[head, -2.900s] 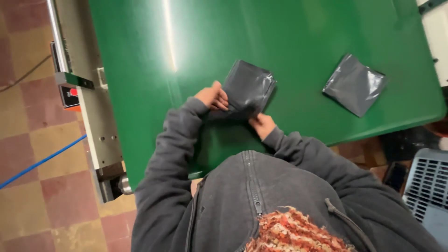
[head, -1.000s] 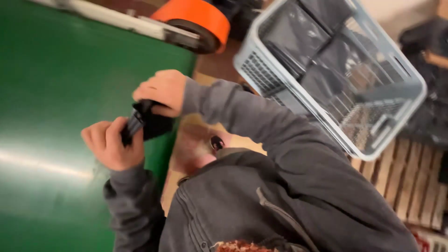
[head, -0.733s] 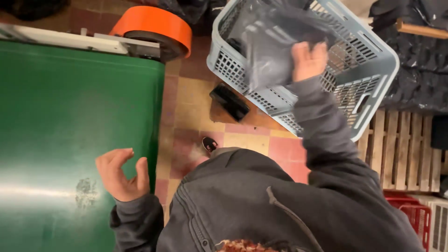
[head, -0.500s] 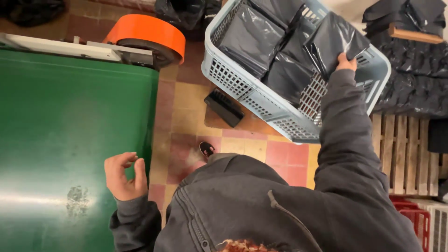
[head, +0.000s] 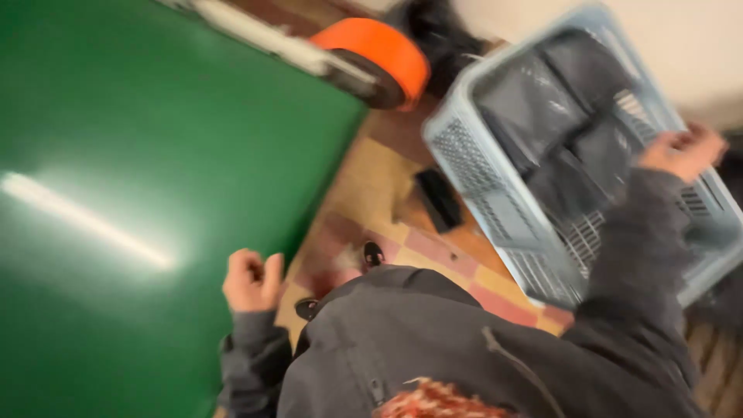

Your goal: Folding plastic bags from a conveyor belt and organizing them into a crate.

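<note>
My right hand (head: 685, 151) hovers over the far right side of a light grey plastic basket (head: 495, 209), and I see no bag in it. Several dark grey plastic bags (head: 534, 108) lie in the basket. My left hand (head: 251, 280) is loosely curled and holds nothing; it sits at the right edge of the green table (head: 139, 155). The whole view is blurred by motion. My grey jacket fills the bottom of the frame.
An orange round part (head: 379, 50) sits at the table's far corner. A small black object (head: 439, 200) lies on the tiled floor between table and basket. Wooden slats (head: 720, 371) show at the bottom right.
My right hand carried a dark bag from the table to the basket and now hangs over it without the bag. My left hand stayed by the table edge.
</note>
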